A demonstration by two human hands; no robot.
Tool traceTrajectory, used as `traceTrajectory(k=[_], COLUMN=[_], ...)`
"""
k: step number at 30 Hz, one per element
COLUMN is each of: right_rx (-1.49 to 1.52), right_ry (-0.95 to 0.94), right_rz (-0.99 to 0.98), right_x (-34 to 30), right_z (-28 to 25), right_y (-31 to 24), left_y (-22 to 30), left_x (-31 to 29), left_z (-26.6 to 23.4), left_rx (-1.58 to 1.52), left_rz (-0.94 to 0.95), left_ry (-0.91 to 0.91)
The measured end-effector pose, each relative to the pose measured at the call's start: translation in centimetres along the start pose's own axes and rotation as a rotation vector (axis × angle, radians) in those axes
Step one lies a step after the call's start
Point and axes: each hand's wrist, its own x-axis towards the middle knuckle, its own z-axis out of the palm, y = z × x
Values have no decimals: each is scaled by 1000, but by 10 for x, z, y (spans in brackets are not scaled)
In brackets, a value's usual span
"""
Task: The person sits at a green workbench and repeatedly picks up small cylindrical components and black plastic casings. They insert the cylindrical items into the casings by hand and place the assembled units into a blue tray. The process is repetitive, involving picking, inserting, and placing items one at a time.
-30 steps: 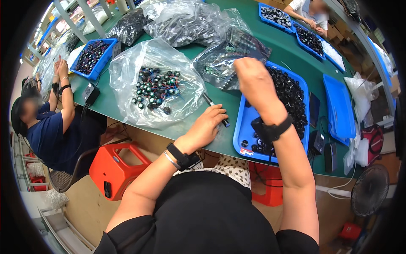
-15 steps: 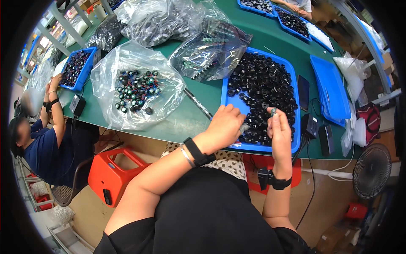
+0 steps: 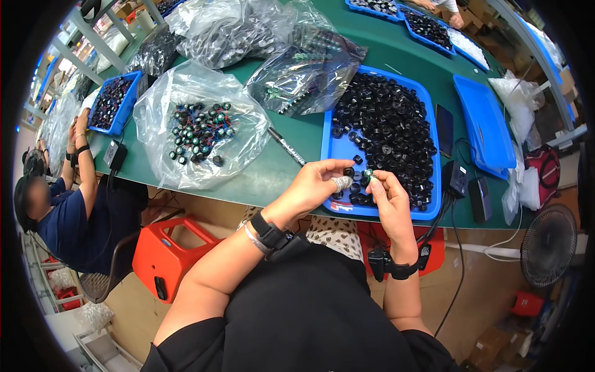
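Observation:
My right hand (image 3: 392, 195) pinches a small green round electronic part (image 3: 369, 175) between thumb and fingers, above the near edge of a blue tray (image 3: 333, 139). Black round caps (image 3: 396, 124) fill most of that tray. Facing it from the left, my left hand (image 3: 316, 186) has its index finger stretched out, apart from a thumb with a whitish covering (image 3: 341, 183). A single black cap (image 3: 357, 159) lies just off the index fingertip; whether they touch I cannot tell. Nothing shows held in the left hand.
On the green table, a clear bag (image 3: 201, 133) holds wired round parts, beside a marker pen (image 3: 286, 147). More filled bags (image 3: 232, 34) lie behind. Blue lids or trays (image 3: 483, 124), a phone (image 3: 444, 130) and black boxes (image 3: 455, 180) are at right. A co-worker (image 3: 74, 211) sits left.
My left hand has drawn back left and its fingers have spread. My right hand has moved left and down toward it, still pinching the small part.

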Motion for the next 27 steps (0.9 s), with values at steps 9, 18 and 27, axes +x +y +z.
traceTrajectory(k=[9,18,27], right_rx=[-193,-158,-105], right_ry=[-115,-132,-146], right_rz=[-115,-80,3], right_x=[1,5,5], right_z=[15,20,21], right_y=[-5,0,2], left_y=[3,13,4], left_x=[-19,-29,-23], left_z=[-7,-3,0], left_rx=[-104,-161,-192], left_rz=[-35,-59,-92], left_ry=[8,23,106])
